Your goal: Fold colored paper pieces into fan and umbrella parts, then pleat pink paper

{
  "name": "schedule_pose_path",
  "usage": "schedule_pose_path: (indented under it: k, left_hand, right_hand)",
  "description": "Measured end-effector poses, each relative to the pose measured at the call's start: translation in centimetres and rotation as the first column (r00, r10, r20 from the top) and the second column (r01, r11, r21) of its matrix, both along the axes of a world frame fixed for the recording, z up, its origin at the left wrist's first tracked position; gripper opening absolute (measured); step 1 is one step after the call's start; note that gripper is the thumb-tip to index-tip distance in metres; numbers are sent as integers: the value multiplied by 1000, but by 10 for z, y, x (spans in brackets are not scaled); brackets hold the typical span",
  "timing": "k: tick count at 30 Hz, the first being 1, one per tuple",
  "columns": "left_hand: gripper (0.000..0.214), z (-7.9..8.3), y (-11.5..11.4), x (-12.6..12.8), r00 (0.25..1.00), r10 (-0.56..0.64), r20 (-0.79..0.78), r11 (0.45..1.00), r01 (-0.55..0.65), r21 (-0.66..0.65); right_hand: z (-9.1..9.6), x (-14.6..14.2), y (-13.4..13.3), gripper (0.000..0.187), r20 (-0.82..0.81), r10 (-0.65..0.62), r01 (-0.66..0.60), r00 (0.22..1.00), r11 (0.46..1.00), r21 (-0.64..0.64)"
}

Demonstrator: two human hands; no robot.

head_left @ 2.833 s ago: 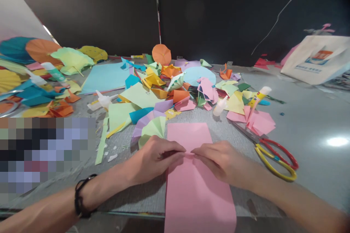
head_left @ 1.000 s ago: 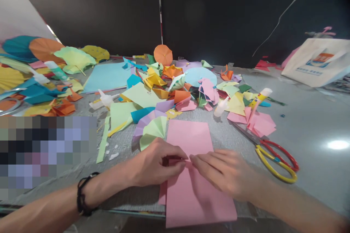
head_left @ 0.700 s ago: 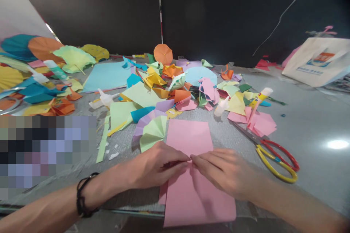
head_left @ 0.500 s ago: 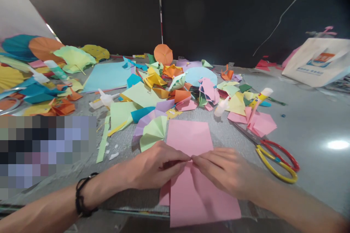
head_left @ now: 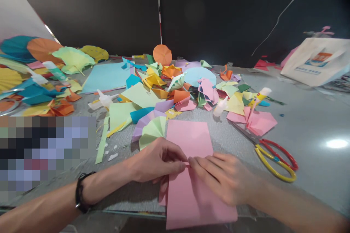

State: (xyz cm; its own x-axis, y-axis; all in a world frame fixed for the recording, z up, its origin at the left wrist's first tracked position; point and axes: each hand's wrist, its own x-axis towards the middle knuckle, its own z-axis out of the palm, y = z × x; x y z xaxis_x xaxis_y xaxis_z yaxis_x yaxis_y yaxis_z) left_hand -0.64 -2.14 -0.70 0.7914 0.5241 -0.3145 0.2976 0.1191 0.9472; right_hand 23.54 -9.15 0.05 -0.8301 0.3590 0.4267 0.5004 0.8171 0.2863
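Observation:
A long pink sheet of paper (head_left: 201, 204) lies in front of me, its lower end reaching past the table's front edge. Across its middle runs a raised ridge where both hands meet. My left hand (head_left: 161, 160) pinches the paper there between thumb and forefinger. My right hand (head_left: 218, 174) is closed at the same ridge, fingertips together on the paper and nearly touching the left ones. Another pink piece shows at the sheet's lower left edge, partly hidden by my left hand. Scissors (head_left: 269, 156) with red and yellow handles lie to the right.
Beyond the sheet is a heap of coloured paper scraps and folded shapes (head_left: 153, 78). Glue bottles (head_left: 220, 107) and a glue stick (head_left: 261, 95) are among them. A pleated green fan (head_left: 151, 131) lies by my left hand. A white bag (head_left: 314, 62) stands far right.
Both hands have come slightly nearer to me along the ridge, still gripping it. The left fingers have bent more, with fingertips showing at the sheet's left edge. The view has shifted slightly.

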Motion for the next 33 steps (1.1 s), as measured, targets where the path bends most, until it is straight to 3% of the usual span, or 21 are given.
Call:
schedule_pose_path:
  k: [3, 8, 11, 19, 26, 29, 33]
  left_hand:
    - [24, 2, -2, 1, 1000, 3, -5, 1000, -3, 20]
    - [22, -1, -2, 1, 999, 33, -14, 945, -27, 327]
    - [21, 2, -1, 1, 999, 17, -31, 904, -2, 428]
    - [21, 15, -5, 1, 997, -33, -71, 868, 64, 492]
    - [21, 9, -3, -1, 997, -54, -60, 803, 79, 590]
    - [20, 8, -3, 0, 999, -15, -49, 765, 44, 643]
    - [19, 10, -5, 0, 998, -26, -61, 765, 59, 641]
  right_hand:
    - [-2, 0, 1, 39, -17, -7, 7, 1000, 1000, -12]
    - [-5, 2, 4, 35, -66, -62, 53, 996, 991, -126]
    - [-6, 4, 4, 33, -55, -93, 81, 994, 979, -189]
    - [-10, 3, 2, 28, -169, -207, 124, 964, 906, -404]
    - [-10, 3, 5, 21, -200, -242, 93, 949, 827, -555]
    - [-10, 4, 4, 20, -195, -241, 92, 951, 819, -566]
    - [-11, 3, 3, 25, -215, -223, 77, 951, 844, -531]
